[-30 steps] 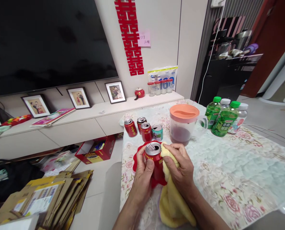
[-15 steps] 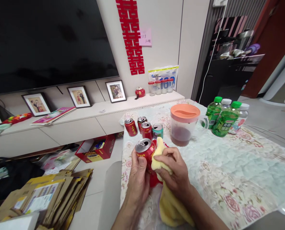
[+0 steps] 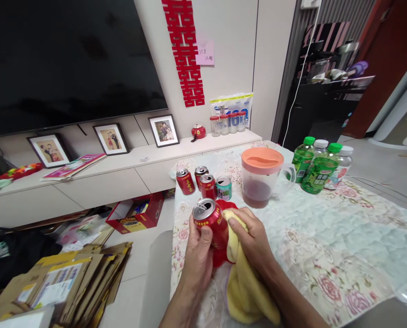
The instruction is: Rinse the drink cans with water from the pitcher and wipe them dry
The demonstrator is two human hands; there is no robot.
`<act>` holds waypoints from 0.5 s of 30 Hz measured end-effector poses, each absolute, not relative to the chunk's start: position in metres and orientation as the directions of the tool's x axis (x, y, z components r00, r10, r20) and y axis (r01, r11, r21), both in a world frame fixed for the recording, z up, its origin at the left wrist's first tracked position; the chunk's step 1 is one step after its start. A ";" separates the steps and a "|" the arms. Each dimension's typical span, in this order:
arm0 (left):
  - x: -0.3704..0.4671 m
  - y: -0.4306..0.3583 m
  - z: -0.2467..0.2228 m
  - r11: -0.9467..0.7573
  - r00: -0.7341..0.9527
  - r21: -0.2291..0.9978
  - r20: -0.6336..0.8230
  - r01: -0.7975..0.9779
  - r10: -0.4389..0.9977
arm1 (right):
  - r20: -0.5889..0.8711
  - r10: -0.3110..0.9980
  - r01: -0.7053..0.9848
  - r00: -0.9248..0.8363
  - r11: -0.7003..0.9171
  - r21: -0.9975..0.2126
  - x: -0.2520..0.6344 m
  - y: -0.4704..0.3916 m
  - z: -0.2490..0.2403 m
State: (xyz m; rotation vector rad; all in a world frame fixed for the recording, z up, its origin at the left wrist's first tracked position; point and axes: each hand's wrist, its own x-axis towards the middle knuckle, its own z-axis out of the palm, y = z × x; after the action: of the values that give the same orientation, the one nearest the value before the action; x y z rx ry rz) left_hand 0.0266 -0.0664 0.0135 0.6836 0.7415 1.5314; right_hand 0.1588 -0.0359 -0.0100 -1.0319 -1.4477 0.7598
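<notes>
My left hand [image 3: 197, 255] is wrapped round an opened red drink can [image 3: 214, 224], its silver top tilted up towards me. In my right hand [image 3: 251, 234] is a bunched yellow cloth [image 3: 246, 287], pressed to the can's right side with its loose end hanging down. Behind and beneath the can shows part of a red plastic dish [image 3: 228, 204], mostly hidden by the can and hands. Just beyond stand several more cans: red ones, such as the nearest red can [image 3: 208, 187], and a teal can [image 3: 224, 187].
A lidded pitcher [image 3: 258, 182] of brownish liquid stands behind my right hand. Several bottles [image 3: 319, 168] are grouped further right on the flowered tablecloth [image 3: 309, 237]. Left of the table, flattened cardboard [image 3: 87, 282] and a red box [image 3: 136, 214] lie on the floor.
My right hand and the cloth have shifted down and right along the can's side, uncovering more of its red wall. My left hand keeps its hold.
</notes>
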 end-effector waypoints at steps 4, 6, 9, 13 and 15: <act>0.029 -0.069 0.006 0.004 -0.054 0.813 -0.044 -0.583 0.998 | 0.495 0.867 0.137 0.060 0.484 -0.864 0.160 -0.040 -0.008; 0.028 -0.070 0.003 0.046 -0.033 0.815 -0.079 -0.578 0.996 | 0.543 0.836 0.131 0.073 0.532 -0.836 0.160 -0.041 -0.007; 0.025 -0.071 0.000 0.072 -0.003 0.820 -0.090 -0.567 0.996 | 0.622 0.778 0.147 0.086 0.608 -0.781 0.160 -0.044 -0.005; 0.024 -0.070 -0.002 0.058 0.001 0.827 -0.069 -0.559 0.998 | 0.722 0.688 0.185 0.075 0.701 -0.688 0.159 -0.047 -0.003; 0.023 -0.069 -0.004 0.038 -0.012 0.834 -0.054 -0.550 0.998 | 0.763 0.645 0.204 0.034 0.743 -0.637 0.159 -0.049 -0.002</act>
State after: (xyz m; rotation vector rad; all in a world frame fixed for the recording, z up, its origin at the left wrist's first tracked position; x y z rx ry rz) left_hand 0.0228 -0.0694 -0.0040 0.7256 0.8117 1.4141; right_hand 0.1587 -0.0487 -0.0017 -0.7167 -1.5323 0.3882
